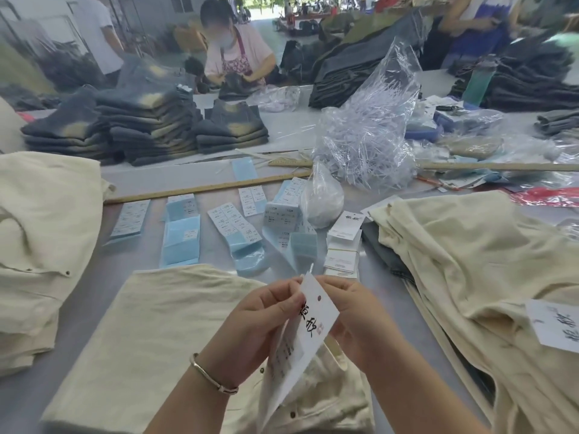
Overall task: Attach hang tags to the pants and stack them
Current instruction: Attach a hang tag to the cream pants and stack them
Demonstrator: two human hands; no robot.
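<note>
A white hang tag point(316, 321) with black characters and a small hole is held up in front of me, with a second printed tag point(286, 358) behind it. My left hand point(263, 317) pinches the tags at their upper left edge. From the right, my right hand point(354, 311) pinches the top, where a thin clear plastic fastener sticks up. Folded cream pants point(150, 349) lie flat on the table under my hands. A stack of cream pants point(40, 233) sits at the left. Another cream heap point(463, 264) at the right carries a tag point(554, 324).
Blue and white size labels point(185, 236) and a pile of white hang tags point(343, 245) lie in rows past the pants. A clear bag of plastic fasteners point(363, 136) stands behind them, beside wooden rulers point(206, 187). Dark jeans stacks point(141, 126) and other people fill the far tables.
</note>
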